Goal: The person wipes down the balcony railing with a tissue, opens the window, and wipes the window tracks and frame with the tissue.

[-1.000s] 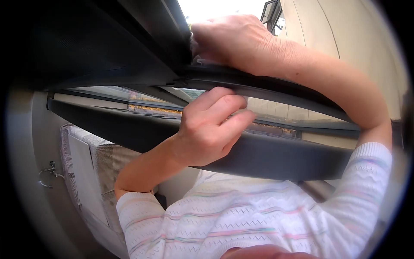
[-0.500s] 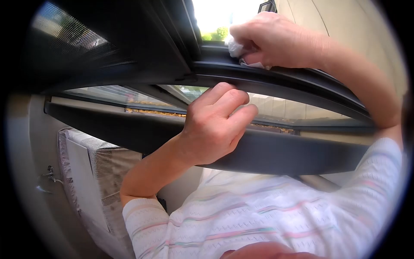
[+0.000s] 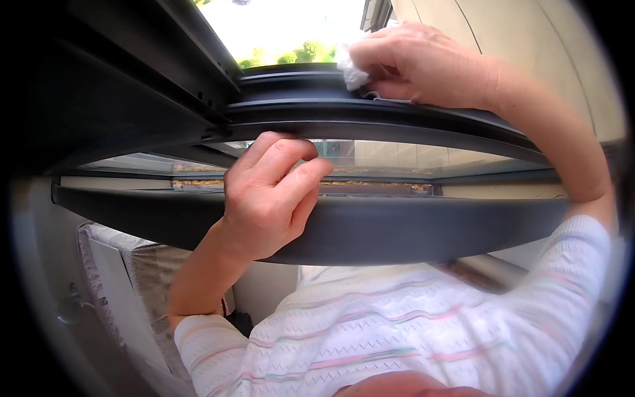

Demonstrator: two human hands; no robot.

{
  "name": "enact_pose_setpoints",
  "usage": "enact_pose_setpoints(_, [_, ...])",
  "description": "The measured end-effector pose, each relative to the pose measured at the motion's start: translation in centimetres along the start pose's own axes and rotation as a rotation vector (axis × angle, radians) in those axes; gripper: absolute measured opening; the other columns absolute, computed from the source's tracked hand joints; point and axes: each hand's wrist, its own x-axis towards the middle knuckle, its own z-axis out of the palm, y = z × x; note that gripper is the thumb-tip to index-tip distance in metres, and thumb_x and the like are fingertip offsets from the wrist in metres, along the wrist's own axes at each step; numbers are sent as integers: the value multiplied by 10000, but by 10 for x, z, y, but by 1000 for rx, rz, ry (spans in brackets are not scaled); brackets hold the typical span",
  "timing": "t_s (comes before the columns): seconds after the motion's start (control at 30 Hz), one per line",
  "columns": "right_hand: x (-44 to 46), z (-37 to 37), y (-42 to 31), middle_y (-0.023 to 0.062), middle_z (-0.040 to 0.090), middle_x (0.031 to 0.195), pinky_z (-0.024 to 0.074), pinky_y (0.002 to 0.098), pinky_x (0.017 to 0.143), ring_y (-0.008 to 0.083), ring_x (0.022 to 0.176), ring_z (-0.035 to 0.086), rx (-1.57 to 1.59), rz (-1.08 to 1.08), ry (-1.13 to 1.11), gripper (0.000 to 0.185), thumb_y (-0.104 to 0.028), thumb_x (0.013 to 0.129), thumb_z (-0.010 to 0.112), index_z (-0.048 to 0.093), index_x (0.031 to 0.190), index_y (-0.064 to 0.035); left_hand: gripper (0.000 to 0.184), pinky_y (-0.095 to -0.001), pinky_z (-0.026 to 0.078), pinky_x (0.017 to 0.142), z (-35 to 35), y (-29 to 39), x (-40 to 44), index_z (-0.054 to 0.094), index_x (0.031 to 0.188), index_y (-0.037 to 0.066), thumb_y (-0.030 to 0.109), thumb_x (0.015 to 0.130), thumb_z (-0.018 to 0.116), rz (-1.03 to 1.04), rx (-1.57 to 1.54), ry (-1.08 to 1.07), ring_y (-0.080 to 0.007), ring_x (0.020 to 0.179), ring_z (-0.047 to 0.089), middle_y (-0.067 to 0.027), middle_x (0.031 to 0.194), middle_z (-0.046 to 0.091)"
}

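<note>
My right hand (image 3: 423,66) is closed on a crumpled white tissue or cloth (image 3: 352,69), pressing it against the dark window track (image 3: 297,85) at the top. A thin pale fold also shows under those fingers. Lower and to the left, my left hand (image 3: 271,192) has its fingers curled at the lower rail of the window frame (image 3: 344,130), fingertips partly hidden behind it. At the left, the dark upright frame (image 3: 165,53) meets the track in a corner.
Below the rail runs a long dark sill (image 3: 397,228), close to my body. Glass panes (image 3: 403,155) show between rail and sill, with brown leaves behind. A fabric-covered piece of furniture (image 3: 152,278) stands lower left. A beige panelled wall (image 3: 536,59) and green plants are outside.
The view has shifted, so the frame corner and my left hand appear further left. My right hand, still holding the white wad, is further right along the track from the corner.
</note>
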Motion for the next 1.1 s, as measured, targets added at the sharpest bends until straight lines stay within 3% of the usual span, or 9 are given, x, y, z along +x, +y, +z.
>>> enact_pose_setpoints(0.07, [-22, -6, 8, 111, 584, 682, 448, 364, 646, 275, 689, 581, -33, 112, -78, 102, -59, 729, 612, 529, 771, -17, 201, -271, 435, 535, 1, -2, -1, 630, 774, 16, -91, 603, 634, 11, 3, 13, -217, 663, 543, -92, 760, 578])
enact_pose_setpoints(0.17, [-48, -7, 20, 107, 563, 659, 438, 353, 613, 257, 637, 559, -50, 96, -19, 121, -54, 741, 609, 497, 746, -8, 190, -267, 432, 527, 0, -4, 1, 629, 773, 13, -93, 616, 634, 32, 5, 15, -211, 649, 542, -86, 746, 579])
enact_pose_setpoints(0.27, [-47, -8, 14, 103, 570, 675, 437, 335, 599, 233, 608, 547, 182, 160, 23, 104, -53, 754, 607, 520, 791, -10, 187, -265, 432, 523, -1, -7, 2, 628, 771, 10, -95, 617, 634, 52, 9, 8, -207, 638, 544, -82, 729, 578])
enact_pose_setpoints(0.37, [-32, -8, 8, 101, 589, 705, 449, 319, 603, 218, 622, 563, 327, 39, 182, 87, -50, 765, 603, 571, 840, -20, 185, -266, 434, 525, -3, -6, 2, 626, 770, 7, -96, 617, 633, 46, 21, 5, -209, 634, 546, -82, 718, 576])
enact_pose_setpoints(0.47, [9, 8, 2, 83, 577, 741, 444, 284, 576, 197, 619, 548, 143, -348, 335, 95, -12, 757, 617, 607, 850, -30, 186, -268, 435, 529, -4, -7, 2, 624, 768, 7, -97, 614, 632, 44, 20, 4, -213, 633, 547, -85, 714, 574])
enact_pose_setpoints(0.53, [39, 21, -12, 85, 582, 746, 456, 290, 595, 223, 651, 580, 113, -498, 349, 65, -46, 775, 608, 630, 833, -26, 187, -271, 435, 531, -7, -8, 0, 623, 767, 7, -97, 611, 630, 40, 25, -8, -214, 633, 546, -87, 712, 573])
enact_pose_setpoints(0.73, [41, 10, -20, 73, 636, 810, 461, 335, 742, 223, 786, 618, -283, -336, 66, 140, -68, 765, 565, 671, 852, -98, 178, -278, 430, 518, -3, -5, -1, 615, 751, 12, -82, 599, 627, 8, 17, -5, -213, 620, 533, -83, 702, 562])
enact_pose_setpoints(0.93, [-40, 0, 3, 41, 548, 758, 387, 313, 799, 151, 804, 549, -442, -251, 72, 77, -95, 729, 593, 635, 792, -108, 170, -288, 429, 494, -1, 0, -1, 608, 728, 20, -55, 577, 632, 22, -15, 38, -213, 603, 519, -77, 672, 540])
enact_pose_setpoints(1.1, [-43, 4, 15, 26, 531, 756, 391, 303, 790, 153, 800, 538, -517, -436, 166, 66, -114, 724, 589, 609, 782, -88, 170, -284, 429, 491, 9, 8, 6, 610, 727, 17, -63, 580, 634, 58, -1, 32, -212, 604, 522, -81, 674, 543])
